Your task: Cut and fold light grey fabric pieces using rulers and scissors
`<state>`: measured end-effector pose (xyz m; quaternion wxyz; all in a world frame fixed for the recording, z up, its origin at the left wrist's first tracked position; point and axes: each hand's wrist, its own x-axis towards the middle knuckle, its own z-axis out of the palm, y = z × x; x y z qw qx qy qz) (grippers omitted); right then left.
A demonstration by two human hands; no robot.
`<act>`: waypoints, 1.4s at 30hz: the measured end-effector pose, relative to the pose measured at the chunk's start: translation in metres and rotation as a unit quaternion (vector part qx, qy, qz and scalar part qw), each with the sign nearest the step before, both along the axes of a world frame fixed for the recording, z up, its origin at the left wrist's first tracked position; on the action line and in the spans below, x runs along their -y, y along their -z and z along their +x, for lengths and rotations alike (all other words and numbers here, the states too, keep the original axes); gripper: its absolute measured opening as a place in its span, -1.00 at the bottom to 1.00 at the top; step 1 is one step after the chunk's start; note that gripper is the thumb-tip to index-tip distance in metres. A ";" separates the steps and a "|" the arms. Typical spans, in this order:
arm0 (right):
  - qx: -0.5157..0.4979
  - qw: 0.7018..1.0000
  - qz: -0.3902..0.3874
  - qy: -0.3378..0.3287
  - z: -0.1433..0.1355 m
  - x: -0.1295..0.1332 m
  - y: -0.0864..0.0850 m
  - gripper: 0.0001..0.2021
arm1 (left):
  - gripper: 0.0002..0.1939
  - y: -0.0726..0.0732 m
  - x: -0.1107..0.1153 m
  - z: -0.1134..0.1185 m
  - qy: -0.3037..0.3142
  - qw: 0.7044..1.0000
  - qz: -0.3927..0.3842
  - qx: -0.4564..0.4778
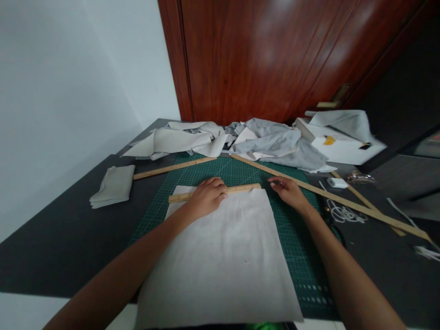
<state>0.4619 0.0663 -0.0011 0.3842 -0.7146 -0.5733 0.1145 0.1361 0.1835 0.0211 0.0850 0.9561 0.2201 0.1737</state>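
Note:
A pale grey-white cloth (223, 256) lies over the green cutting mat (292, 243), its near end reaching past the table's front edge. Across the cloth's far edge rests a short wooden ruler (240, 188). My left hand (208, 195) presses down on this ruler near its middle, fingers curled over it. Just right of the ruler's end, my right hand (287, 190) hovers beside the cloth's far right corner. Its fingers are loosely bent and apart, and I see nothing between them.
Long wooden rulers (319, 189) (175, 167) lie behind and to the right. Folded cloth (115, 183) sits left. Crumpled fabric (268, 140) and a white box (343, 142) stand at the back. White cord (343, 213) and a white adapter (337, 183) lie right.

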 end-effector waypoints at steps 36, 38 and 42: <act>0.102 0.986 -0.084 -0.099 -0.042 0.020 -0.026 -0.61 | -0.53 0.001 0.020 0.007 -0.036 0.998 0.027 -0.040; 0.114 0.986 -0.085 -0.082 -0.045 0.020 -0.028 -0.51 | -0.65 0.001 0.022 0.007 -0.044 0.997 0.031 -0.053; 0.119 0.981 -0.103 -0.113 -0.047 0.021 -0.030 -0.64 | -0.84 0.001 0.020 0.006 -0.041 0.999 0.008 -0.021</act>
